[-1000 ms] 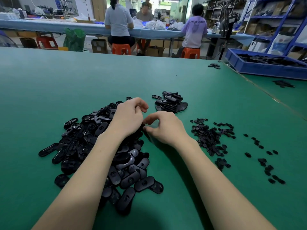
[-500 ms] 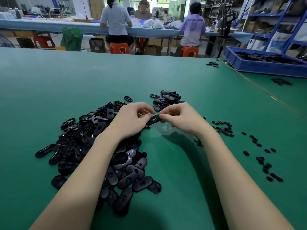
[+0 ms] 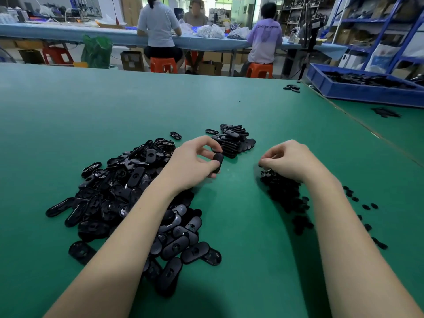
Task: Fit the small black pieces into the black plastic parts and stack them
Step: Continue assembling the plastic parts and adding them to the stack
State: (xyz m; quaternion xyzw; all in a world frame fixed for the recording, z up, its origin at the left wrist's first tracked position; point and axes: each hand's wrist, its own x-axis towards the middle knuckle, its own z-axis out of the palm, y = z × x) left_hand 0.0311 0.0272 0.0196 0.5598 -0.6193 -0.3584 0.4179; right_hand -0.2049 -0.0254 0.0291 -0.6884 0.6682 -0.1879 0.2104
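Small finished stack (image 3: 234, 140) sits far centre; large loose pile of black plastic parts (image 3: 128, 198) at left remains, so most work is left. Left hand (image 3: 195, 161) pinches one part (image 3: 218, 162) upright. Right hand (image 3: 289, 160), fingers curled, dips into small black pieces (image 3: 284, 191), possibly pinching one

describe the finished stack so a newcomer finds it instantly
On the green table, look past the big loose heap of oval black parts toward the far side. Just beyond the left hand sits the stack: the only group with parts layered on one another.
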